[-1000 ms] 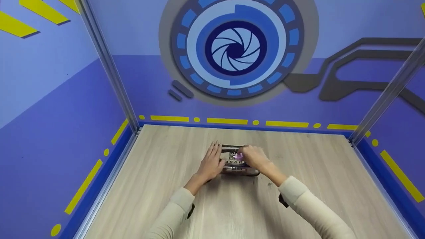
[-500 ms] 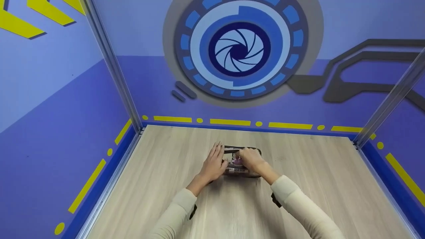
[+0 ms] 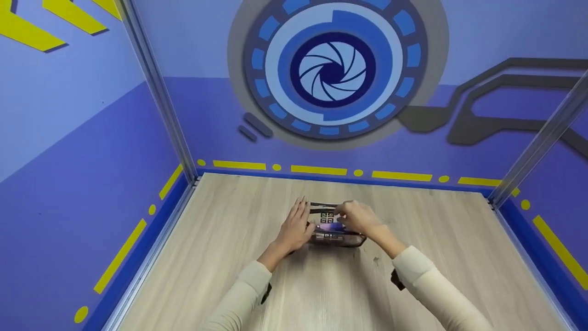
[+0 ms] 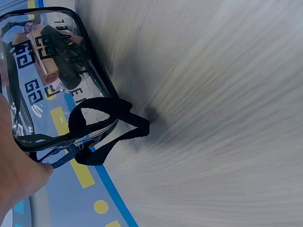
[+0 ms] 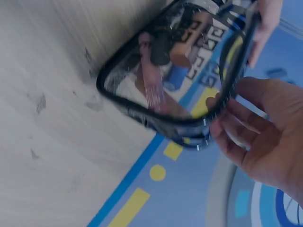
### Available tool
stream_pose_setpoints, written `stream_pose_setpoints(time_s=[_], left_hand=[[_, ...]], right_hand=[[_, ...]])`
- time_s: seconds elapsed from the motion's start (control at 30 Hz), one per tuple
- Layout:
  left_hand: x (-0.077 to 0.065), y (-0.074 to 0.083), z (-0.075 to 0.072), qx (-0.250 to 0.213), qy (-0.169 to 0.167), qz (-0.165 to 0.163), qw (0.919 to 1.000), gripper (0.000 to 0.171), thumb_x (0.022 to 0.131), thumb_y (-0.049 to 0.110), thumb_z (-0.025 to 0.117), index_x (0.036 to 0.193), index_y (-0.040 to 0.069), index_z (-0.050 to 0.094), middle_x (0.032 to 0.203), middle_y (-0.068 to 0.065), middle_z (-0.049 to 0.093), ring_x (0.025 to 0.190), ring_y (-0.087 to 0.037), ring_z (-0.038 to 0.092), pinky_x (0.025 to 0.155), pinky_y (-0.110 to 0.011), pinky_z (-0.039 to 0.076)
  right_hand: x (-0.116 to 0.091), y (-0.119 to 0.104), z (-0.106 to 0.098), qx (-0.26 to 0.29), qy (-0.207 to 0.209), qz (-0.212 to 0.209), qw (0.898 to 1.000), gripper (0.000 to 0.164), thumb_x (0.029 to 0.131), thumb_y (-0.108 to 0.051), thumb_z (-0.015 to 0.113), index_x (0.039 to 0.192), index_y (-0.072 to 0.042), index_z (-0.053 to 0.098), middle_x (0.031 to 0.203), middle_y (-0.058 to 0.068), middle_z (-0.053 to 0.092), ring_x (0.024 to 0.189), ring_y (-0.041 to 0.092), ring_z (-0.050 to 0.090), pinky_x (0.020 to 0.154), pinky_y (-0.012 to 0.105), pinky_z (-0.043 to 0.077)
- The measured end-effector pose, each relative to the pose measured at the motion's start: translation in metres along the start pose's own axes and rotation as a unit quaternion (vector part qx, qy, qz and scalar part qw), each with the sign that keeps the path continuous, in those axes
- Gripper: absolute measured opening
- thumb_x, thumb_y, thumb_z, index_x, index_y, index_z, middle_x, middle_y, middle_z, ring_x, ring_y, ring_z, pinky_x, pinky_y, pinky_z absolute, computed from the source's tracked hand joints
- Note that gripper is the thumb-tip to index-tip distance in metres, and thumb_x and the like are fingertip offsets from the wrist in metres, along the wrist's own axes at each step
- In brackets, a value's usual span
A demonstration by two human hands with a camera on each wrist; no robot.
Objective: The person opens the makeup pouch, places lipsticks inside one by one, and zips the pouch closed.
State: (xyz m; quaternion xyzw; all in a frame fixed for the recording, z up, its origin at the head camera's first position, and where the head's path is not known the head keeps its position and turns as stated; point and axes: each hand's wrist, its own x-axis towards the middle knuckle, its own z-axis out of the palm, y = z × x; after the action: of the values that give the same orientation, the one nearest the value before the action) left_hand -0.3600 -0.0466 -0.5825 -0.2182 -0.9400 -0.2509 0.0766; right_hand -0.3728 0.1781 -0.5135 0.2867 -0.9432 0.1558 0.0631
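Observation:
A clear cosmetic bag [image 3: 340, 239] with black trim and dark lettering stands on the wooden table in the head view. My left hand [image 3: 296, 227] holds its left end, fingers long beside the opening and thumb at the near rim; in the left wrist view that thumb [image 4: 35, 177] meets the rim. My right hand [image 3: 358, 217] is at the right end of the opening, and in the right wrist view its curled fingers [image 5: 232, 132] and thumb pinch the black rim. A purple-blue item [image 3: 330, 226] shows inside, with a tan tube [image 4: 43, 59] and a pink tube [image 5: 151, 78].
A black strap loop [image 4: 106, 111] sticks out from the bag's end. The pale wood table [image 3: 239, 207] stretches around it. Blue panels [image 3: 206, 115] with metal corner posts [image 3: 158, 87] close in the back and sides.
My right hand dipped into the bag's opening beside a pink-purple item, then rose and moved right to the rim. The item now lies lower in the bag. My left hand keeps its place.

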Motion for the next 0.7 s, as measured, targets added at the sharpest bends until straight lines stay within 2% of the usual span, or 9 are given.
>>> stream_pose_setpoints(time_s=[0.1,0.17,0.23,0.33,0.43,0.53,0.6,0.7], left_hand=[[0.001,-0.001,-0.002,0.004,0.0,0.0,1.0,0.065,0.106,0.027,0.041,0.159,-0.006,0.024,0.169,-0.022,0.019,0.159,-0.038,0.013,0.13,-0.048,0.018],[0.001,-0.002,-0.003,0.004,0.003,0.001,1.0,0.065,0.105,0.027,0.041,0.159,-0.006,0.024,0.169,-0.022,0.019,0.159,-0.038,0.014,0.13,-0.049,0.018],[0.001,-0.002,-0.004,0.005,0.003,0.001,1.0,0.066,0.105,0.027,0.041,0.16,-0.005,0.023,0.17,-0.022,0.019,0.159,-0.038,0.013,0.13,-0.049,0.019],[0.0,-0.002,-0.004,-0.001,0.006,0.0,1.0,0.067,0.104,0.026,0.043,0.16,-0.005,0.023,0.169,-0.022,0.019,0.159,-0.038,0.013,0.129,-0.051,0.02],[0.0,-0.002,-0.002,0.0,0.003,-0.003,1.0,0.067,0.105,0.027,0.042,0.16,-0.004,0.023,0.17,-0.021,0.019,0.16,-0.038,0.013,0.129,-0.051,0.02],[-0.001,-0.002,0.0,0.001,-0.001,-0.002,1.0,0.067,0.105,0.03,0.041,0.16,-0.005,0.024,0.17,-0.022,0.019,0.16,-0.038,0.013,0.129,-0.051,0.02],[-0.001,-0.001,0.001,-0.003,-0.001,-0.002,1.0,0.067,0.106,0.031,0.041,0.16,-0.005,0.024,0.17,-0.021,0.019,0.16,-0.038,0.013,0.13,-0.05,0.019],[-0.001,-0.001,0.003,-0.002,0.0,0.004,1.0,0.068,0.106,0.033,0.04,0.159,-0.006,0.024,0.169,-0.023,0.018,0.159,-0.039,0.013,0.129,-0.051,0.019]], right_hand=[[-0.001,0.011,-0.008,0.056,0.067,-0.019,0.996,0.009,0.09,-0.005,0.074,0.096,0.0,0.077,0.089,0.013,0.077,0.078,0.026,0.073,0.07,0.042,0.062],[-0.001,0.02,-0.01,0.096,0.117,-0.012,0.988,0.008,0.091,-0.002,0.071,0.095,0.003,0.076,0.087,0.015,0.076,0.073,0.027,0.073,0.066,0.04,0.062],[-0.003,0.03,-0.01,0.129,0.161,0.015,0.978,0.009,0.092,0.002,0.068,0.096,0.006,0.075,0.085,0.018,0.075,0.07,0.03,0.073,0.064,0.041,0.061],[-0.01,0.044,-0.005,0.163,0.187,0.101,0.963,0.013,0.096,-0.001,0.065,0.101,0.007,0.074,0.087,0.021,0.075,0.075,0.034,0.073,0.065,0.037,0.06],[-0.023,0.056,0.004,0.211,0.151,0.175,0.95,0.02,0.1,-0.004,0.059,0.108,0.012,0.07,0.092,0.024,0.073,0.079,0.034,0.072,0.061,0.028,0.057],[-0.037,0.062,0.015,0.279,0.075,0.234,0.928,0.025,0.102,-0.004,0.053,0.112,0.016,0.066,0.087,0.019,0.069,0.076,0.025,0.069,0.06,0.024,0.056],[-0.045,0.065,0.022,0.323,0.017,0.255,0.911,0.028,0.103,-0.004,0.049,0.113,0.018,0.063,0.083,0.011,0.065,0.074,0.018,0.065,0.064,0.028,0.061],[-0.055,0.066,0.032,0.359,-0.043,0.266,0.893,0.031,0.103,-0.005,0.045,0.114,0.019,0.063,0.082,0.001,0.061,0.074,0.012,0.063,0.074,0.039,0.065]])
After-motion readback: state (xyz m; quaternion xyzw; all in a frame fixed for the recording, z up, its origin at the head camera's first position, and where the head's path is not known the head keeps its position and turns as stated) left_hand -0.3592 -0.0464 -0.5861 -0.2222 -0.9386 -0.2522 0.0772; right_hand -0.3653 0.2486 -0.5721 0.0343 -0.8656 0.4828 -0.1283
